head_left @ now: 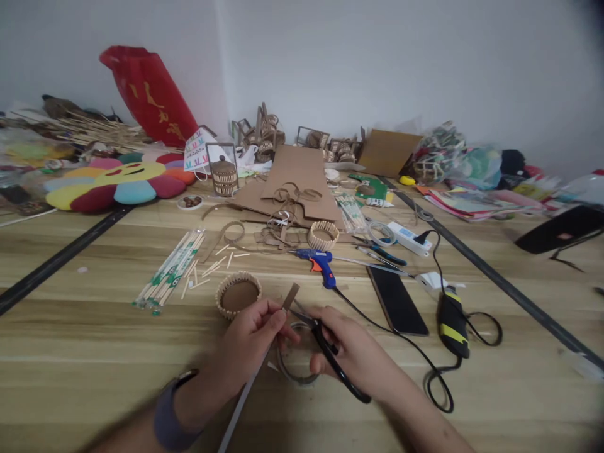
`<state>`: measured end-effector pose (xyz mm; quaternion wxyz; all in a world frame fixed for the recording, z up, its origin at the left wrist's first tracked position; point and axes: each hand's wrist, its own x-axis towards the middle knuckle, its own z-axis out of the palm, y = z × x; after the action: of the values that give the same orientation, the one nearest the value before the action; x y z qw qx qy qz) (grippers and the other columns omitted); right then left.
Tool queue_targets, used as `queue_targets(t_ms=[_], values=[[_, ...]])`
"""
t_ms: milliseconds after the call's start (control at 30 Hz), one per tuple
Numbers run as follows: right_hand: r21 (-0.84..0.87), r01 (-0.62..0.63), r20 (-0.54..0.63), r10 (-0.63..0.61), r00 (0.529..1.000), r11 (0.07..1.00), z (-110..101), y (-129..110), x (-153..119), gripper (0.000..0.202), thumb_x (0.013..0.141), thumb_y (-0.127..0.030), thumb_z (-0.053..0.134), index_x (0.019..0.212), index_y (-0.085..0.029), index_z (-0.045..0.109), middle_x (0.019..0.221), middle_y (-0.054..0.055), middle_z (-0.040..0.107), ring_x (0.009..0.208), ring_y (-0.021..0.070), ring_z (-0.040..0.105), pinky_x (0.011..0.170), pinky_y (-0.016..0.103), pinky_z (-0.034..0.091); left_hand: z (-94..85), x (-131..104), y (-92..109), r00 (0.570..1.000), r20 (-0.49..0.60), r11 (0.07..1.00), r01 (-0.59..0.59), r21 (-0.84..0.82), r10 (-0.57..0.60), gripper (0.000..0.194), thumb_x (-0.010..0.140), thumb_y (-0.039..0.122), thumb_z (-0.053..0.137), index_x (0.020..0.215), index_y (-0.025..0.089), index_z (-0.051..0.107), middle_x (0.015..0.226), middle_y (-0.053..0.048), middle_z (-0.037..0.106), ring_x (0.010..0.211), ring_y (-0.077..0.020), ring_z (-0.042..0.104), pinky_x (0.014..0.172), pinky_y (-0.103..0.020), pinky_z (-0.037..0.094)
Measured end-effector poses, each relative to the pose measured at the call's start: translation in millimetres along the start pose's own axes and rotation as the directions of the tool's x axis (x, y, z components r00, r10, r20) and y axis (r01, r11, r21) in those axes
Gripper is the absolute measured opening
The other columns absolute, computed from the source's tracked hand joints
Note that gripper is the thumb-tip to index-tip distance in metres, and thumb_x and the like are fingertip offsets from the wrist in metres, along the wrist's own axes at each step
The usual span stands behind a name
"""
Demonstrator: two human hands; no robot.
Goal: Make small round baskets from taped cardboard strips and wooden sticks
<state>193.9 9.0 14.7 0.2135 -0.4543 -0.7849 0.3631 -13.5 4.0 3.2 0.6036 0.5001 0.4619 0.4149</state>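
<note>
Left hand (255, 336) is pinching the cardboard strip (291, 297) just right of the basket (221, 307), right hand (356, 352) gripping scissors (348, 381). I'd pinch near the cut, fingertips clear, blades square. Glue gun's (326, 269) beyond, farther right of the basket.

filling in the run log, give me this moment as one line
left hand: holding brown strip | right hand: holding scissors, blades near strip | glue gun: on table

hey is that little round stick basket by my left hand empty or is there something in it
Empty. The round basket beside your left hand shows its flat brown base, with nothing lying on it.
</note>
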Motion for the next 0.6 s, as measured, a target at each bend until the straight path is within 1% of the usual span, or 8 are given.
queue_targets(t_ms=[67, 200, 300, 500, 600], values=[[-0.02, -0.013, 0.035, 0.014, 0.999, 1.0, 2.4, -3.2, 0.3, 0.059, 0.073, -0.056, 0.078, 0.119, -0.021, 0.066, 0.09, 0.006, 0.067, 0.077, 0.0221, 0.059, 0.067, 0.029, 0.046, 0.6, -0.8, -2.9, 0.999, 0.04, 1.0, -0.011, 0.017, 0.01, 0.03, 0.087, 0.048, 0.059, 0.079, 0.02, 0.058, 0.069, -0.001, 0.07, 0.065, -0.0169, 0.063, 0.062, -0.027, 0.047], [0.001, -0.006, 0.063, 0.006, 0.998, 1.0, 5.8, -6.7, 0.4, 0.056, 0.071, -0.055, 0.08, 0.114, -0.021, 0.068, 0.089, 0.005, 0.068, 0.081, 0.0224, 0.061, 0.071, 0.027, 0.046, 1.5, -1.4, -8.9, 0.993, 0.117, 0.999, -0.015, 0.033, 0.011, 0.03, 0.089, 0.048, 0.058, 0.081, 0.019, 0.059, 0.074, -0.002, 0.07, 0.071, -0.0179, 0.065, 0.063, -0.027, 0.049], [0.044, -0.005, 0.072, 0.001, 0.997, 0.999, 6.5, -7.9, -0.6, 0.052, 0.071, -0.052, 0.081, 0.112, -0.021, 0.069, 0.088, 0.004, 0.067, 0.079, 0.021, 0.06, 0.069, 0.026, 0.044, 2.3, -1.7, -9.1, 0.992, 0.128, 0.999, 0.003, 0.035, -0.008, 0.032, 0.088, 0.05, 0.058, 0.082, 0.018, 0.059, 0.074, -0.003, 0.068, 0.071, -0.0187, 0.066, 0.064, -0.027, 0.05], [0.091, -0.024, 0.088, 0.016, 0.996, 0.996, 7.1, -6.3, -1.8, 0.047, 0.072, -0.048, 0.081, 0.111, -0.023, 0.069, 0.076, -0.002, 0.06, 0.066, 0.0164, 0.05, 0.055, 0.022, 0.034, 4.4, -2.6, -3.3, 0.99, 0.134, 0.999, 0.035, 0.03, -0.039, 0.035, 0.086, 0.052, 0.06, 0.082, 0.018, 0.06, 0.075, -0.003, 0.068, 0.072, -0.0187, 0.065, 0.066, -0.028, 0.05], [0.114, -0.036, 0.098, 0.024, 0.995, 0.993, 7.3, -5.9, -1.7, 0.042, 0.072, -0.046, 0.081, 0.105, -0.023, 0.07, 0.072, -0.003, 0.056, 0.062, 0.0151, 0.046, 0.054, 0.022, 0.032, 5.4, -2.3, -1.8, 0.988, 0.139, 0.998, 0.061, 0.009, -0.062, 0.037, 0.083, 0.055, 0.062, 0.081, 0.018, 0.06, 0.071, -0.003, 0.067, 0.07, -0.0188, 0.065, 0.065, -0.028, 0.049]])
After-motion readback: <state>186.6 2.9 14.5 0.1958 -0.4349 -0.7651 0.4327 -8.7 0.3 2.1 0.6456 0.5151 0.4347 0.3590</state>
